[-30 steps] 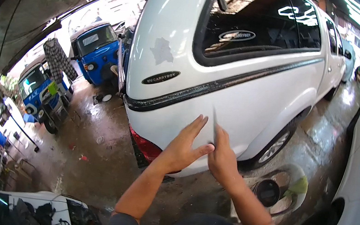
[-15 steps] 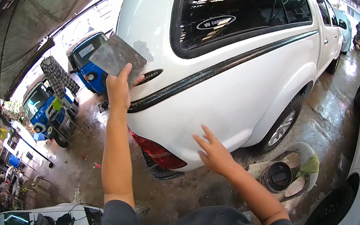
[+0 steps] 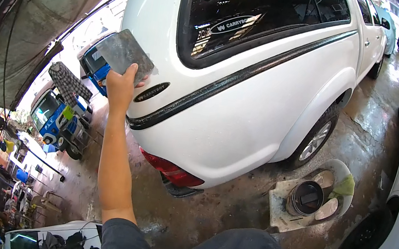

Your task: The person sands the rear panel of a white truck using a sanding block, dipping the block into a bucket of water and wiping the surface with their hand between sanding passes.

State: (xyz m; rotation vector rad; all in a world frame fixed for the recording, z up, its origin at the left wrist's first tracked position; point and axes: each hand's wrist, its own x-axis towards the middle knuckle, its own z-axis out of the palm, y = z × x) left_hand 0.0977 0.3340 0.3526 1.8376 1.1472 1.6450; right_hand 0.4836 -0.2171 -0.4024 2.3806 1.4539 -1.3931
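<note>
Observed remotely: my left hand (image 3: 122, 87) grips a flat, dark grey rectangular sheet (image 3: 124, 49), thumb pressed on its near edge. The sheet overlaps the rear left corner of a glossy white pickup (image 3: 240, 130); I cannot confirm contact. In my judgement, even finger pressure and a flat angle suit this curved panel, clear of the black oval badge (image 3: 152, 91). My right hand is hidden; finger state cannot be told. Near right, a round dark bucket (image 3: 292, 201) on a dirty-white stand (image 3: 278, 204) narrows the standing room.
</note>
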